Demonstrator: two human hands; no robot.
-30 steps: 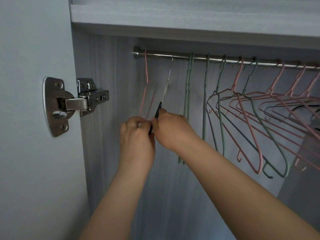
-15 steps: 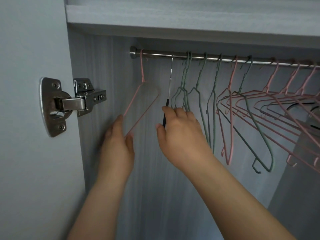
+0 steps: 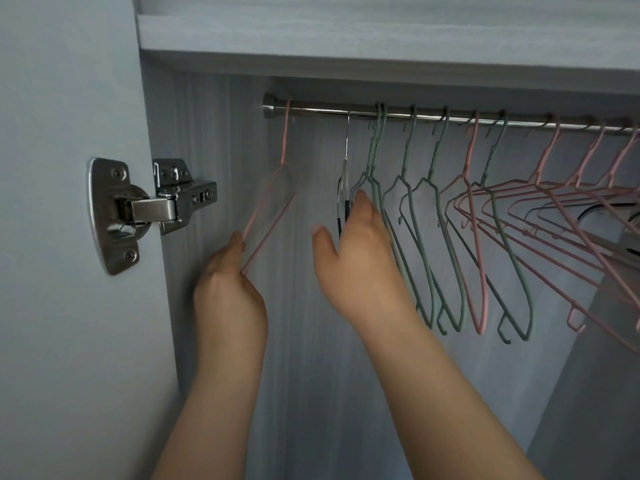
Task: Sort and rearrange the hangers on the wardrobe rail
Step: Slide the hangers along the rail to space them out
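Note:
A steel rail (image 3: pixel 429 116) runs across the wardrobe top. A pink hanger (image 3: pixel 284 157) hangs at its far left end; my left hand (image 3: pixel 228 289) grips its lower wires. To its right hangs a thin metal-hooked hanger with a black part (image 3: pixel 343 188); my right hand (image 3: pixel 360 251) rests against it with fingers spread, thumb apart, reaching among the green hangers (image 3: pixel 408 202). More pink hangers (image 3: pixel 554 202) crowd the rail to the right, mixed with green ones.
The open door on the left carries a metal hinge (image 3: pixel 145 209). A shelf (image 3: pixel 381 32) sits just above the rail. The grey back panel (image 3: pixel 214 140) is close behind the hangers.
My hands have parted: the left pulled the pink hanger out to the left, the right moved right onto the metal-hooked hanger and the green ones, which have swung apart.

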